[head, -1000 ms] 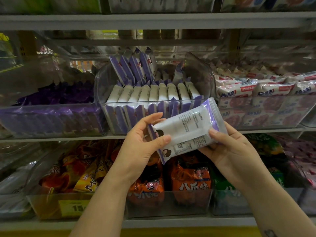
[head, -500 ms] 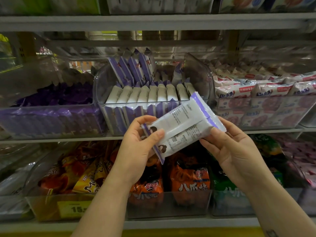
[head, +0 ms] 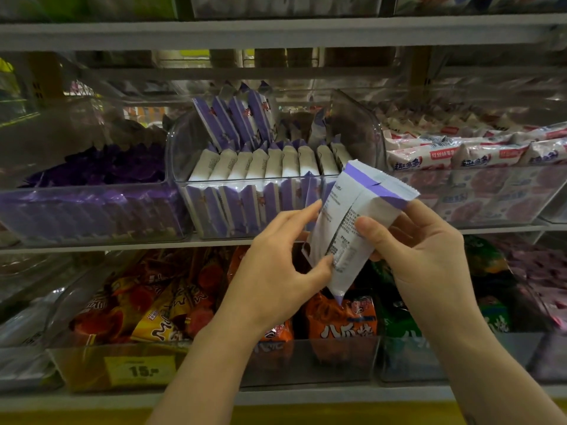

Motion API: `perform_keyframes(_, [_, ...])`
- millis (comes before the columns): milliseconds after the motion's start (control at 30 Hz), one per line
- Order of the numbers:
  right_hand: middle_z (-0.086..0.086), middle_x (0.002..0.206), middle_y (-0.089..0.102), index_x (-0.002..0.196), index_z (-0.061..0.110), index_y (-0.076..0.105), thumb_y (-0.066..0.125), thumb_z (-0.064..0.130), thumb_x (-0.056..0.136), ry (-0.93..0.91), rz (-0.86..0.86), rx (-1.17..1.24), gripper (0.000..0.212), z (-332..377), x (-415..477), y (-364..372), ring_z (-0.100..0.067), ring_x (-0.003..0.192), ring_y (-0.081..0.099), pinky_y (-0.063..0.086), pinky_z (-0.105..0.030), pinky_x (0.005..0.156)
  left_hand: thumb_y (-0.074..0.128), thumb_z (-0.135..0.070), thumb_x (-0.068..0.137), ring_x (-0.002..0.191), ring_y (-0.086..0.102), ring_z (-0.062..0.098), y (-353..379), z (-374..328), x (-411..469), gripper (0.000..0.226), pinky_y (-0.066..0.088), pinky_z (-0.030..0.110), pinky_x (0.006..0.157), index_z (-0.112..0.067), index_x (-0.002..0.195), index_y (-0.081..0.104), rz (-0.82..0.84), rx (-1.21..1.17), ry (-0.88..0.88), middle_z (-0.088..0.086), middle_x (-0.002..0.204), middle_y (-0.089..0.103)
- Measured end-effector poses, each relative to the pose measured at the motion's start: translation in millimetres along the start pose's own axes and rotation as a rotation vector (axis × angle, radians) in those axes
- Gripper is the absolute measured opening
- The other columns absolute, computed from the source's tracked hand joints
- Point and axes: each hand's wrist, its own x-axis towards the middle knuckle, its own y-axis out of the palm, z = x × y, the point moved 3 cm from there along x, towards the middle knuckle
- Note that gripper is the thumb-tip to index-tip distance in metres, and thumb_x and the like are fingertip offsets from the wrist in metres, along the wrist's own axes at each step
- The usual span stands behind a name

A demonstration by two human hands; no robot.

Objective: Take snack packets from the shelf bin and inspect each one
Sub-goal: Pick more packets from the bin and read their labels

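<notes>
I count two hands on screen: left hand (head: 276, 271), right hand (head: 423, 256). One held packet (head: 352, 216). Middle bin (head: 362, 133): front row (head: 274, 161) roughly nine packets, back row (head: 233, 121) four upright. Three clear bins (head: 92, 191) on that shelf (head: 76, 246). One price tag (head: 139, 370).

Single wide-angle view, worn on the head. Faces forward and a little down, almost square onto a shop shelf unit, roughly level with the middle shelf board (head: 92, 247). Very near: left hand (head: 276, 271) and right hand (head: 423, 259) fill the lower centre, close to the lens, with the snack packet (head: 352, 216) held up between them and both forearms coming in from the bottom edge. Just beyond, the clear bin (head: 359, 130) at mid-frame. Reaches up to the upper shelf edge (head: 276, 32) and down to the orange bags (head: 340, 320) and price tag (head: 139, 370). Shelf lines slightly bowed and soft toward the edges of the frame.
</notes>
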Motion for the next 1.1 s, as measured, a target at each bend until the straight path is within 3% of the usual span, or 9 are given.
perform_keyframes(167, [0.018, 0.095, 0.073, 0.108, 0.043, 0.063, 0.069, 0.042, 0.07, -0.039, 0.049, -0.131, 0.038, 2.8, -0.2, 4.8, -0.004, 0.091, 0.07, 0.058, -0.02, 0.069, 0.061, -0.043, 0.082, 0.121, 0.044, -0.01, 2.2, -1.6, -0.4, 0.072, 0.04, 0.005, 0.094, -0.037, 0.148, 0.033, -0.006, 0.044, 0.002, -0.024, 0.128, 0.05])
perform_keyframes(300, [0.017, 0.096, 0.074, 0.108, 0.043, 0.064, 0.069, 0.046, 0.069, -0.032, 0.086, -0.152, 0.039, 4.0, 0.6, 4.9, -0.005, 0.091, 0.07, 0.059, -0.024, 0.071, 0.057, -0.04, 0.079, 0.117, 0.051, -0.007, -1.2, -3.5, -0.4, 0.062, 0.045, 0.007, 0.092, -0.032, 0.14, 0.049, -0.059, 0.017, -0.034, -0.019, 0.124, 0.06])
perform_keyframes(467, [0.018, 0.093, 0.074, 0.105, 0.044, 0.065, 0.068, 0.046, 0.069, -0.022, 0.162, -0.17, 0.036, 7.2, 0.6, 6.1, -0.005, 0.089, 0.071, 0.059, -0.022, 0.071, 0.064, -0.038, 0.085, 0.086, 0.065, -0.009, -6.8, -0.6, -1.2, 0.035, 0.051, 0.007, 0.064, -0.03, 0.119, 0.066, -0.095, -0.108, -0.121, -0.02, 0.101, 0.07])
perform_keyframes(600, [0.016, 0.093, 0.075, 0.107, 0.041, 0.066, 0.069, 0.044, 0.069, -0.008, 0.217, -0.148, 0.038, 8.3, 0.9, 6.0, -0.005, 0.089, 0.071, 0.058, -0.019, 0.069, 0.069, -0.035, 0.086, 0.081, 0.068, -0.007, -8.9, 3.3, -1.3, 0.019, 0.051, 0.008, 0.066, -0.027, 0.103, 0.073, -0.109, -0.182, -0.171, -0.018, 0.086, 0.073])
perform_keyframes(867, [0.01, 0.096, 0.076, 0.108, 0.037, 0.069, 0.069, 0.034, 0.072, 0.085, 0.357, -0.08, 0.036, 3.6, 1.0, 4.4, -0.006, 0.09, 0.072, 0.056, -0.016, 0.069, 0.062, -0.044, 0.09, 0.071, 0.07, 0.003, -8.5, 3.1, -4.0, 0.025, 0.06, 0.03, 0.064, -0.025, 0.077, 0.07, -0.08, -0.181, -0.231, -0.011, 0.074, 0.073])
perform_keyframes(1100, [0.009, 0.096, 0.076, 0.11, 0.04, 0.067, 0.068, 0.042, 0.07, 0.119, 0.426, -0.165, 0.04, 3.2, 0.5, 2.0, -0.009, 0.09, 0.072, 0.058, -0.021, 0.073, 0.054, -0.049, 0.093, 0.071, 0.07, 0.003, -3.8, 4.3, -5.2, 0.035, 0.058, 0.031, 0.067, -0.022, 0.076, 0.069, 0.021, -0.217, -0.285, -0.009, 0.075, 0.074])
